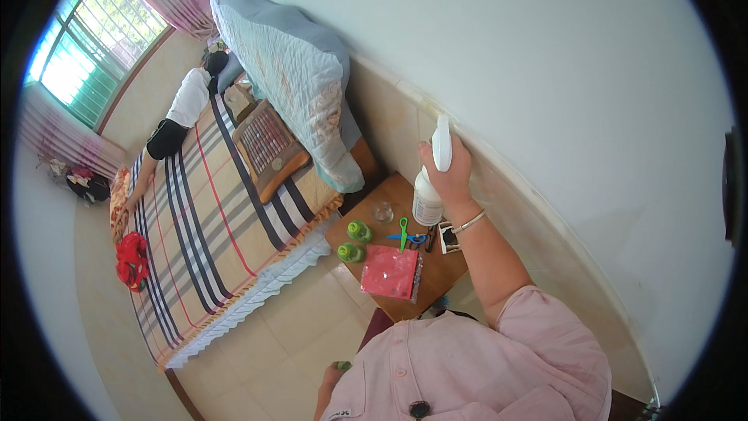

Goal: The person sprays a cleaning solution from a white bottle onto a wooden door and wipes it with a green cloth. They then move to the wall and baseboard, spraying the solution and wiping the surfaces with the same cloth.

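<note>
My right hand (pixel 454 172) grips a white spray bottle (pixel 428 202) around its neck, just below the white trigger head. The bottle stands upright by the tiled wall base, over the rear of a small wooden table (pixel 435 278). Whether its base touches the tabletop cannot be told. Low in the picture, my left hand (pixel 331 375) is partly hidden by the pink shirt and closed around a small green thing (pixel 344 365). On the table lie green-and-blue scissors (pixel 404 235), a red packet in clear plastic (pixel 388 272), two green bottles (pixel 359 231) and a clear glass (pixel 383 212).
A small box (pixel 449 238) with something black inside sits at the table's right edge. Left of the table is a bed with a striped cover (pixel 204 210), where a person (pixel 190 96) lies. A quilted mattress (pixel 286 82) leans on the wall (pixel 526 70).
</note>
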The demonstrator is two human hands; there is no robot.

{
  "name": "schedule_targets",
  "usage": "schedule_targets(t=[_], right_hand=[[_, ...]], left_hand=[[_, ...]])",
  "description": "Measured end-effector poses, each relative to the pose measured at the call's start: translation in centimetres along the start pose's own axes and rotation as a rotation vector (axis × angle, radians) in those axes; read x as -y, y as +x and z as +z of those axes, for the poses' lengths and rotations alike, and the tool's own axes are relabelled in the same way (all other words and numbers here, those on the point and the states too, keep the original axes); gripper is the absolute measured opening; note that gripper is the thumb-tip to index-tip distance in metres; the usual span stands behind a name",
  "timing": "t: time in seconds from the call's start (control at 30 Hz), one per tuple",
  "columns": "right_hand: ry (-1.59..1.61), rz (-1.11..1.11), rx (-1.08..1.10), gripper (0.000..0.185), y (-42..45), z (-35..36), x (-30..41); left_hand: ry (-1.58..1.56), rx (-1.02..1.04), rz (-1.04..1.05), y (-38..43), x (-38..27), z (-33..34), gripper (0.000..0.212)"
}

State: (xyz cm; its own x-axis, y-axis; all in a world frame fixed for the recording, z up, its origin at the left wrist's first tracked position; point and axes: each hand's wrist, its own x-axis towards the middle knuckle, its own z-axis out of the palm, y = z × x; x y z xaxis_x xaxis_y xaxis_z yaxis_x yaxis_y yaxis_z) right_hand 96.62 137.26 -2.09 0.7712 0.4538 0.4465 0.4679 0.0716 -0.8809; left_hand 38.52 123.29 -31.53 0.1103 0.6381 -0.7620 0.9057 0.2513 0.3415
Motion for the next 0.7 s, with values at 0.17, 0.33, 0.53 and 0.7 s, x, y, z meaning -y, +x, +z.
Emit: schedule_targets(t=[0.17, 0.33, 0.53, 0.7], right_hand=[[-0.090, 0.002, 0.028, 0.028, -0.6, -0.1, -0.2], [-0.111, -0.021, 0.056, 0.029, -1.4, -0.8, 0.6], [0.002, -0.084, 0.032, 0.025, -5.2, -4.5, 1.1], [0.186, 0.073, 0.080, 0.023, -9.4, -9.7, 3.8]], left_hand=[[-0.052, -0.026, 0.043, -2.0, -4.4, -2.0, 0.049], [-0.164, -0.021, 0.034, 0.4, -0.1, -1.1, 0.050], [-0.035, 0.044, -0.023, 1.2, 1.7, -1.2, 0.048], [0.092, 0.062, 0.041, 2.7, 1.4, -1.7, 0.047]])
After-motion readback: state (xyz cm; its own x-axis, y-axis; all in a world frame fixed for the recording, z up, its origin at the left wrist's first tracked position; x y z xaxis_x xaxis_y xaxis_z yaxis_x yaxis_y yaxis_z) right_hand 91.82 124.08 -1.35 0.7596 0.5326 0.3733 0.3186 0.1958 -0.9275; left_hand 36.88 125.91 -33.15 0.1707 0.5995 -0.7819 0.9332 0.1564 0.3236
